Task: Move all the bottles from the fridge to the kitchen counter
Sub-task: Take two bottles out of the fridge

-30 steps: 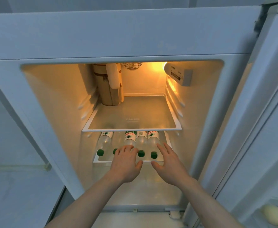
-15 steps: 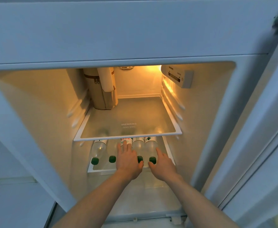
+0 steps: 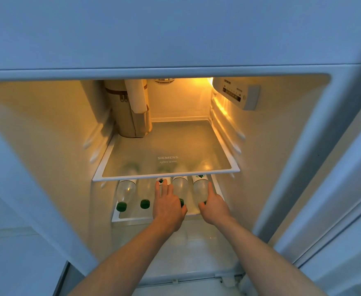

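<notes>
Inside the fridge (image 3: 47, 146), five bottles (image 3: 125, 190) lay on their sides in a row on the low shelf (image 3: 149, 217), with their green caps (image 3: 144, 204) facing out. Three caps showed in full and the hands partly hid the other two. The left hand (image 3: 168, 207) lay on the third bottle from the left, with its fingers (image 3: 164, 184) straight and flat along the bottle; it was not curled around it. The right hand (image 3: 214, 207) was at the fifth bottle, the one nearest the right wall, with one finger straight along its side and the thumb near its cap; I could not tell if it was gripping. One glass shelf (image 3: 166, 159) sat above the bottles. One tan bag (image 3: 130, 112) stood at the back left of that shelf. One control box (image 3: 236, 92) hung at the top right, beside one glowing lamp (image 3: 201, 82).
</notes>
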`<state>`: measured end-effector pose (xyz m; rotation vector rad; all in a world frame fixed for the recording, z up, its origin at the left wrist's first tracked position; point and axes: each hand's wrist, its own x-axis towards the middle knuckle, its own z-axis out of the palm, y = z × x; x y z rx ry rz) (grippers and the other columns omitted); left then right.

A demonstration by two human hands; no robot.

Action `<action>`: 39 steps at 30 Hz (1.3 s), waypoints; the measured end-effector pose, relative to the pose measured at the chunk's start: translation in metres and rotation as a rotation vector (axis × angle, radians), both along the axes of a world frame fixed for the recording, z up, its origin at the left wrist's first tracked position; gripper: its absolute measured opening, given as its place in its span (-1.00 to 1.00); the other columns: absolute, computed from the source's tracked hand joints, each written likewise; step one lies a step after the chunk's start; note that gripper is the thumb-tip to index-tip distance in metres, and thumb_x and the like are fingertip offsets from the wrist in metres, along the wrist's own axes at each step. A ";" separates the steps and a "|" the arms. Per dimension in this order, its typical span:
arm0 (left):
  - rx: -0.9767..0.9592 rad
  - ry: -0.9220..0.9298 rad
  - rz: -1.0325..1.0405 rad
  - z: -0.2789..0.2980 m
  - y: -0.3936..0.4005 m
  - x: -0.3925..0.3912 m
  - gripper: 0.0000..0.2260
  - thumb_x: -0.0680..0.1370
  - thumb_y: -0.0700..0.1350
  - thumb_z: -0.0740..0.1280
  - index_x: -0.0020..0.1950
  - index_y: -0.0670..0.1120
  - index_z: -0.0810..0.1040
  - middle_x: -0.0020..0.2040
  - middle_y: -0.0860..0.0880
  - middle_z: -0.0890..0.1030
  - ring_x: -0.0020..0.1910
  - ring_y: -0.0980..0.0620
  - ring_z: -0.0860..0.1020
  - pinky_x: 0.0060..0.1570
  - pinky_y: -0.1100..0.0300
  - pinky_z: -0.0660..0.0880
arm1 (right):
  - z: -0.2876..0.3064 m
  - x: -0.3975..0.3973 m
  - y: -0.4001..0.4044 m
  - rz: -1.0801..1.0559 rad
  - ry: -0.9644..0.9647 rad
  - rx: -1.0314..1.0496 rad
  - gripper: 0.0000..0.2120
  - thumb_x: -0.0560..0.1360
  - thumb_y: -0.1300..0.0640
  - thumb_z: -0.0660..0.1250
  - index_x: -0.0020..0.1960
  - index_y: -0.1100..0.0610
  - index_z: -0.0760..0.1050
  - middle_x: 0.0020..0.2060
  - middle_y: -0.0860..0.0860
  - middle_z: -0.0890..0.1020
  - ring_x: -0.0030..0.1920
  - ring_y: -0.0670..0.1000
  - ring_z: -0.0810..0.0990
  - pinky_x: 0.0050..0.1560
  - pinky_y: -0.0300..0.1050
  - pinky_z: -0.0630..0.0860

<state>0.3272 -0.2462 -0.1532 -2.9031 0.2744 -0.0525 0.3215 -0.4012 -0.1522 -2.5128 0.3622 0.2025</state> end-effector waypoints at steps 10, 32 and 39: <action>-0.160 -0.128 0.006 0.031 0.022 -0.003 -0.53 0.65 0.23 0.06 0.32 -0.04 0.52 0.39 -0.07 0.47 0.42 -0.12 0.33 0.54 -0.21 0.03 | 0.008 -0.010 -0.013 -0.053 -0.032 -0.060 -0.28 0.67 0.05 0.15 0.67 -0.11 -0.20 0.25 0.19 0.47 0.12 0.21 0.52 -0.03 -0.02 0.42; -0.596 -0.363 -0.207 0.054 0.056 -0.064 -0.65 0.65 0.07 0.30 0.41 0.04 0.40 0.19 0.06 0.57 0.01 0.04 0.60 -0.14 0.17 0.61 | 0.106 -0.073 0.012 0.149 -0.553 -0.203 -0.79 0.65 -0.07 0.29 0.22 -0.02 0.46 0.05 -0.05 0.51 -0.05 0.00 0.48 -0.09 -0.13 0.44; -0.582 -0.342 -0.158 0.085 0.048 -0.083 -0.66 0.67 0.09 0.23 0.41 0.02 0.40 0.24 0.06 0.49 0.00 0.03 0.55 -0.22 0.21 0.46 | 0.122 -0.078 0.006 0.224 -0.512 -0.297 -0.80 0.66 -0.07 0.27 0.19 0.02 0.45 0.02 0.01 0.53 -0.01 0.11 0.53 -0.12 -0.03 0.47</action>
